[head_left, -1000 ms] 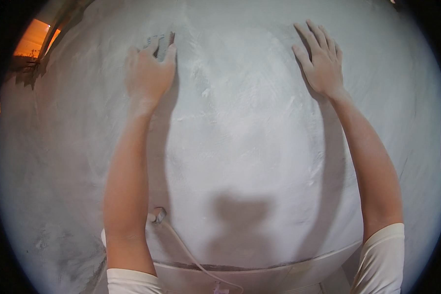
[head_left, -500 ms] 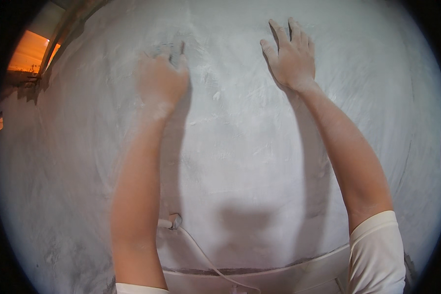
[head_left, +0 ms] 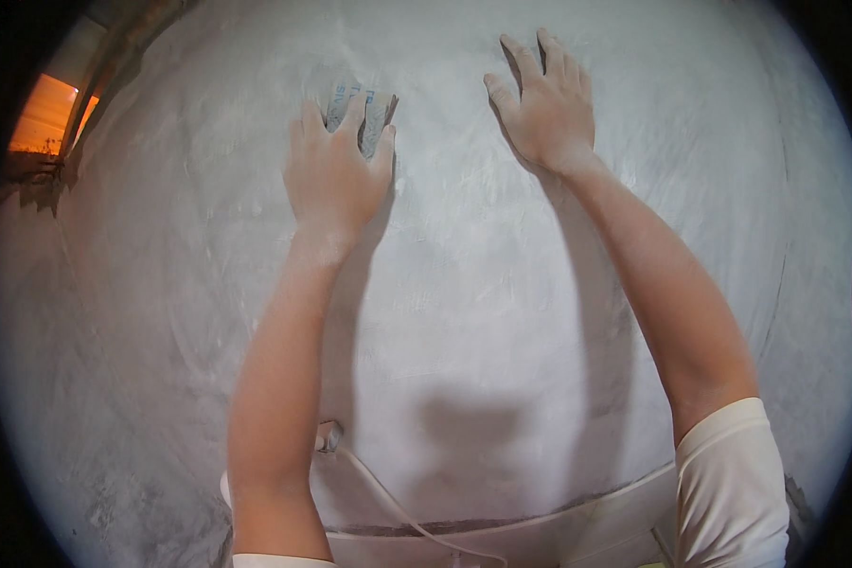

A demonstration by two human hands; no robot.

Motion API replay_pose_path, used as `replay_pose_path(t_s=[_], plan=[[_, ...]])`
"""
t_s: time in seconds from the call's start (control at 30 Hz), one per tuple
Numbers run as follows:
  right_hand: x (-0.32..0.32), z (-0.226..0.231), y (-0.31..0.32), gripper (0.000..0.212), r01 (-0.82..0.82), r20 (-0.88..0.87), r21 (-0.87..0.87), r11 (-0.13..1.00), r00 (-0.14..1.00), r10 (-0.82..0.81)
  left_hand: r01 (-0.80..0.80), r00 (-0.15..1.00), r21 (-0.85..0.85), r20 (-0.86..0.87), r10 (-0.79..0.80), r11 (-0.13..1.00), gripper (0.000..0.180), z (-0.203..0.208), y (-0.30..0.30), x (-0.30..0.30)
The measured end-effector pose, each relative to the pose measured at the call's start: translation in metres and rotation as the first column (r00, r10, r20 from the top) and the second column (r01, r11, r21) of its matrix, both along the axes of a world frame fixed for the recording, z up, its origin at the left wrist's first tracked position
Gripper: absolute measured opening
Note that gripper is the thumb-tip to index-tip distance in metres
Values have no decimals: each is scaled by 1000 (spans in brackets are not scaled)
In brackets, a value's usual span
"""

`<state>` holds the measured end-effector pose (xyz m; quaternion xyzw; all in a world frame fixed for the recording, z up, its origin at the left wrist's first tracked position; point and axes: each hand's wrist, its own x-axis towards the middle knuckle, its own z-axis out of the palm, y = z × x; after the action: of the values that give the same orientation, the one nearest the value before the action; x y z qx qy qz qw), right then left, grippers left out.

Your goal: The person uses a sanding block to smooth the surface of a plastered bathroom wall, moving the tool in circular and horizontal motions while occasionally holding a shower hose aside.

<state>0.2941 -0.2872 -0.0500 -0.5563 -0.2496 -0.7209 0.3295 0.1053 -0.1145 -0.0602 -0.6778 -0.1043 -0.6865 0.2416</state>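
My left hand [head_left: 336,180] presses a folded piece of sandpaper [head_left: 378,110] against the grey plastered wall [head_left: 464,284]. Its fingers lie over the sheet, and the thumb rests at the right edge. Blue print shows on the paper's backing; the side against the wall is hidden. Farther right and a little higher, my right hand [head_left: 551,114] lies flat on the same wall, fingers spread, holding nothing. Pale dust coats both hands.
Low on the wall, beside my left forearm, a pipe fitting [head_left: 328,436] sticks out. A thin white hose or cable [head_left: 388,497] runs from it toward a pale ledge [head_left: 502,537]. At the upper left is an orange-lit opening [head_left: 43,114] with a broken edge.
My left hand, blurred before, has slid to the right along the wall with the sandpaper and now appears sharp. The right hand still rests on the wall; the view has shifted slightly.
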Motion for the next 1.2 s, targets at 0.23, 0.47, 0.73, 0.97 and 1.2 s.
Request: replay_pose_path(t_s=[0.23,0.47,0.73,0.97,1.2], plan=[[-2,1,6,59,0,-8,-6,1000,1000,0,-24,999,79,35,21,997,50,-3,2,12],[9,2,10,59,-10,11,-8,1000,1000,10,-33,975,141,-214,63,989,47,13,-13,5],[23,16,-10,52,-40,54,-120,992,997,47,-38,958,172,-275,85,984,50,8,-52,37],[39,13,-18,49,-43,105,-157,987,993,60,-25,991,68,-132,34,997,48,40,-15,21],[39,14,-16,49,10,122,-123,992,993,5,38,965,80,-263,-16,996,49,21,-36,15]])
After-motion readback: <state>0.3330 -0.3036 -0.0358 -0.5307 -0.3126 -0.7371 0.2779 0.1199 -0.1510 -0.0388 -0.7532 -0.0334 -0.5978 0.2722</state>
